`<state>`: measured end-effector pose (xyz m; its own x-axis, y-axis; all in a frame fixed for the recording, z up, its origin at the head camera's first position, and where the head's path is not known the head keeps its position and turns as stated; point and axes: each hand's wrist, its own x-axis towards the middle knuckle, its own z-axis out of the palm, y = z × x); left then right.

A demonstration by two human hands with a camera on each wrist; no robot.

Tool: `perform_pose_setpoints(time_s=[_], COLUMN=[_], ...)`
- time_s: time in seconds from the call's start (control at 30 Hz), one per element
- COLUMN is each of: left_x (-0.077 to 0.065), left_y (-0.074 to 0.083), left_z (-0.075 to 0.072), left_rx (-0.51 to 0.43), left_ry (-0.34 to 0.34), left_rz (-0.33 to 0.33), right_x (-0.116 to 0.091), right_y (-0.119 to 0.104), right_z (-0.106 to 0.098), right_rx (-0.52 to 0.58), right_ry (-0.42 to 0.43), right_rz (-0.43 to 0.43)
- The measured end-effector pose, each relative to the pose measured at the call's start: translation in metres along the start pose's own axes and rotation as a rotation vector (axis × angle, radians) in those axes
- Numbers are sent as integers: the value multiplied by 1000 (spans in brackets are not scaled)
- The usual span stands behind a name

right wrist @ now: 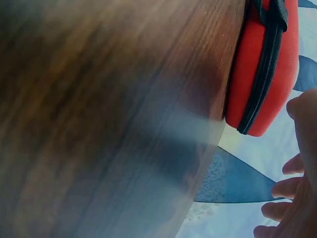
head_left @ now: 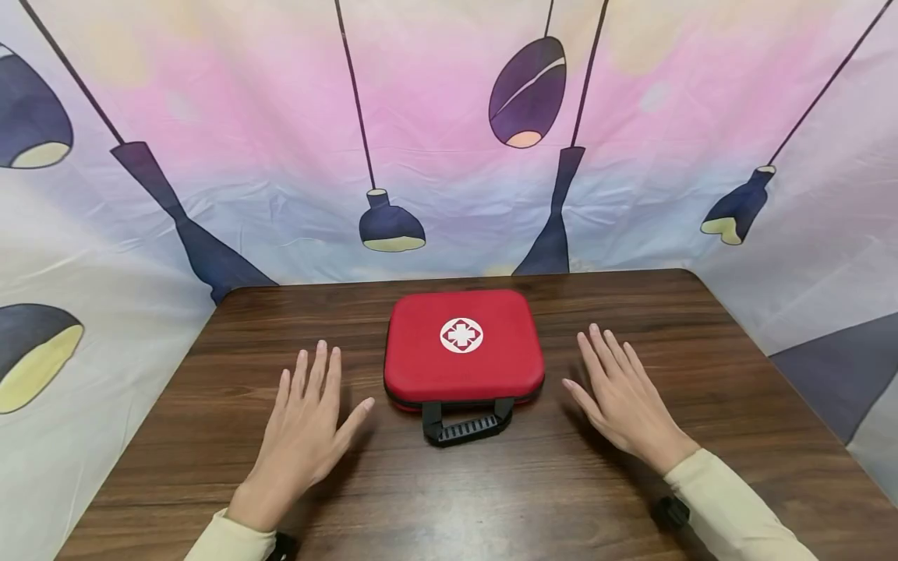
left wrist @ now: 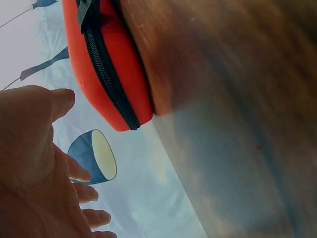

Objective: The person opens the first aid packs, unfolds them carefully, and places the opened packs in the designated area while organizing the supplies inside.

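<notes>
A red first aid kit case [head_left: 421,351] with a white cross emblem [head_left: 461,335] lies flat on the wooden table, its black handle [head_left: 468,430] toward me. To its left, my left hand [head_left: 302,428] is held palm down with fingers straight and thumb spread, apart from the case. On the other side my right hand [head_left: 624,401] has the same flat pose, its thumb pointing at the case's right edge. Both wrist views show the case's black zipper [left wrist: 106,69] closed along the side. Neither hand holds anything.
The dark brown table [head_left: 449,499] has rounded far corners. Behind it and along both sides hangs a cloth backdrop [head_left: 435,93] printed with dark lamps. Black straps [head_left: 672,512] show at both wrists, beside pale sleeves [head_left: 730,499].
</notes>
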<state>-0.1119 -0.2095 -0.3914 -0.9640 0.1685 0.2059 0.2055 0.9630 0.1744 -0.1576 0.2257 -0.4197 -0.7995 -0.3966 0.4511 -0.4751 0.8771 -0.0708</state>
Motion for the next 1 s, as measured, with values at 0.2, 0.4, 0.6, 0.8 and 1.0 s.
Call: perform_pose_setpoints(time_s=[0.2, 0.4, 0.6, 0.8, 1.0], left_x=[9, 25, 49, 78, 102], left_y=[3, 11, 24, 43, 58], left_z=[-4, -10, -14, -9, 2], left_rx=[-33, -52, -85, -125, -103], left_ry=[20, 27, -4, -49, -95], left_rz=[26, 62, 98, 160, 217], right_x=[6, 14, 32, 60, 86], right_y=[2, 4, 10, 19, 29], right_z=[2, 2, 3, 9, 20], right_rx=[14, 43, 72, 113, 184], right_ry=[9, -12, -9, -2, -21], right_rz=[-11, -5, -18, -35, -33])
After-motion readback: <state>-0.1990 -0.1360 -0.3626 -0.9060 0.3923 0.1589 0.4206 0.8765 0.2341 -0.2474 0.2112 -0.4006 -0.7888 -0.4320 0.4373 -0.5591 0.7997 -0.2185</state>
